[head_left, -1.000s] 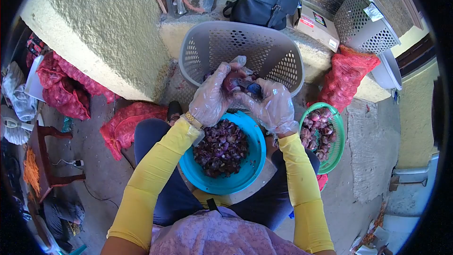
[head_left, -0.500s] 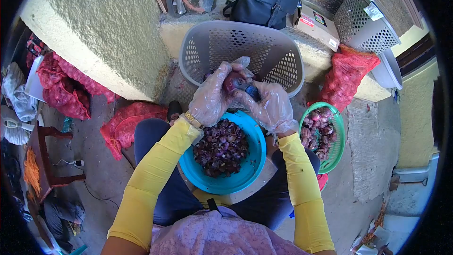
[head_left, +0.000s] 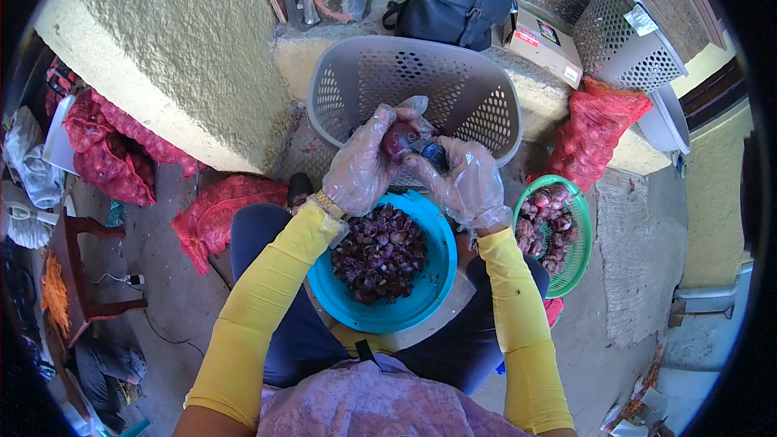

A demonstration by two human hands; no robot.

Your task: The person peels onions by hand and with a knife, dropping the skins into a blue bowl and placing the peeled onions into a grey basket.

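My left hand (head_left: 358, 163), in a clear plastic glove, is closed around a red onion (head_left: 398, 140) above the near rim of the grey perforated basket (head_left: 477, 71). My right hand (head_left: 467, 184), gloved the same way, is closed on a small dark-blue tool (head_left: 435, 154) held against the onion; its exact kind is hidden by the fingers. Below both hands, between the legs, sits a blue basin (head_left: 438, 275) holding a heap of purple onion skins and trimmings (head_left: 379, 255).
To the right stands a green basket (head_left: 586, 231) of onions, near a red mesh sack (head_left: 589, 133). More mesh sacks (head_left: 231, 210) lie at left. A black bag (head_left: 457, 0) and a cardboard box (head_left: 542, 44) rest on the ledge behind the grey basket.
The onion and the blue tool have shifted very slightly in my hands, with the tool turned a little. Everything else stays in place.
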